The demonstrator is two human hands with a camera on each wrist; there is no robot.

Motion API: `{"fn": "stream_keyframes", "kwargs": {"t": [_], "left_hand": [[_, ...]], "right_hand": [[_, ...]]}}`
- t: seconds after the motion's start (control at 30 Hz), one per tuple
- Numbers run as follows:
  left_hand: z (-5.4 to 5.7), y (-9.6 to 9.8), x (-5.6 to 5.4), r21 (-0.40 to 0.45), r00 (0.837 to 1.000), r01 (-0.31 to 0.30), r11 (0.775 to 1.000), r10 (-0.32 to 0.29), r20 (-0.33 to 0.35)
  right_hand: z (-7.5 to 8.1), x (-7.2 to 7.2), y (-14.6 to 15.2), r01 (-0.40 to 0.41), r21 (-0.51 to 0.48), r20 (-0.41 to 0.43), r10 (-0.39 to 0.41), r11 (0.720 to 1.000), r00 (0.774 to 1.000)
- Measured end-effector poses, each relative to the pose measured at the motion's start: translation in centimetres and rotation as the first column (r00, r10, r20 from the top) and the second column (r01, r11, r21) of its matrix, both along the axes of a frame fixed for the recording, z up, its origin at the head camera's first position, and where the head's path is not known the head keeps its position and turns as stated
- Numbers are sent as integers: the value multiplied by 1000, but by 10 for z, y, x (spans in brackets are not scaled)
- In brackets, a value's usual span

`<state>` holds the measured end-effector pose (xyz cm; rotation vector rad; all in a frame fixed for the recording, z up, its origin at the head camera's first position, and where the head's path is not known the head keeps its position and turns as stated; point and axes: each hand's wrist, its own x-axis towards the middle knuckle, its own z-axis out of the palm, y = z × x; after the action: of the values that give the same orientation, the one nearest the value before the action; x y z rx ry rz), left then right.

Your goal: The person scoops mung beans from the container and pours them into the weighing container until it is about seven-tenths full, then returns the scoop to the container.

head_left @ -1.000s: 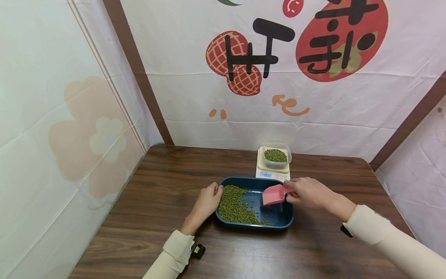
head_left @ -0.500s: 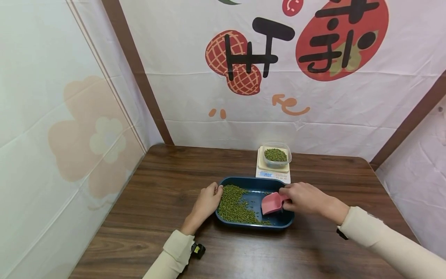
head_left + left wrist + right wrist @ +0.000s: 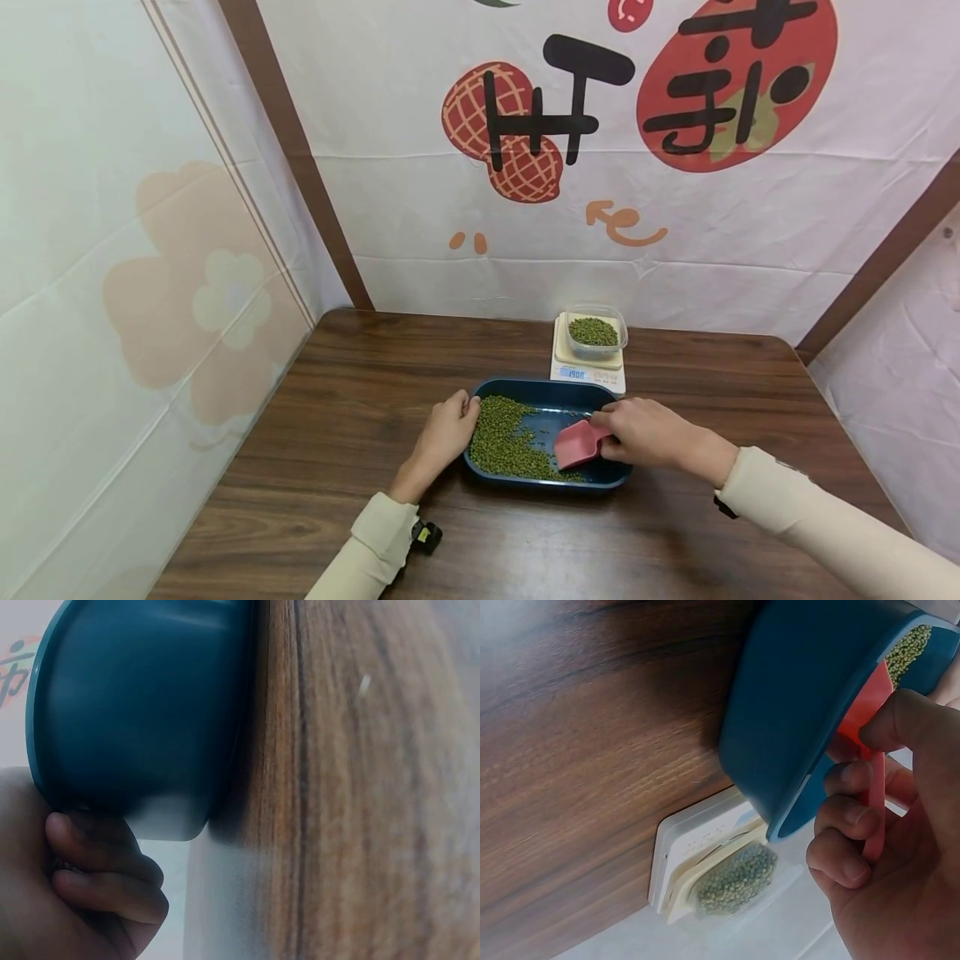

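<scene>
A dark blue tray (image 3: pixel 540 483) sits on the wooden table, with green mung beans (image 3: pixel 504 442) heaped toward its left side. My left hand (image 3: pixel 450 433) grips the tray's left rim; in the left wrist view its curled fingers (image 3: pixel 112 862) lie against the outer wall. With my right hand (image 3: pixel 645 433) I hold a pink scoop (image 3: pixel 576 445) by its handle, fingers wrapped round it in the right wrist view. The scoop is low inside the tray, its front edge at the border of the beans.
Behind the tray stands a white kitchen scale (image 3: pixel 588 377) with a lit display. On it rests a clear plastic container (image 3: pixel 596 352) holding more mung beans. A printed cloth (image 3: pixel 420 208) hangs behind the table (image 3: pixel 375 358).
My right hand has lowered the scoop into the tray and moved it left toward the beans. The left hand stays on the rim.
</scene>
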<state>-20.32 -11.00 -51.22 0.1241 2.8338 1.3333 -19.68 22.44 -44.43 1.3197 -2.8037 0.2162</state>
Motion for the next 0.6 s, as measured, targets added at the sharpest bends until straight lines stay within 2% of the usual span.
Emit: {"fn": "stream_keyframes", "kwargs": {"t": [0.6], "left_hand": [[0,0,-1,-4,1000,-10,1000,10,-1]], "right_hand": [[-11,-2,-21,-38,-10,38,38,999,999]]}}
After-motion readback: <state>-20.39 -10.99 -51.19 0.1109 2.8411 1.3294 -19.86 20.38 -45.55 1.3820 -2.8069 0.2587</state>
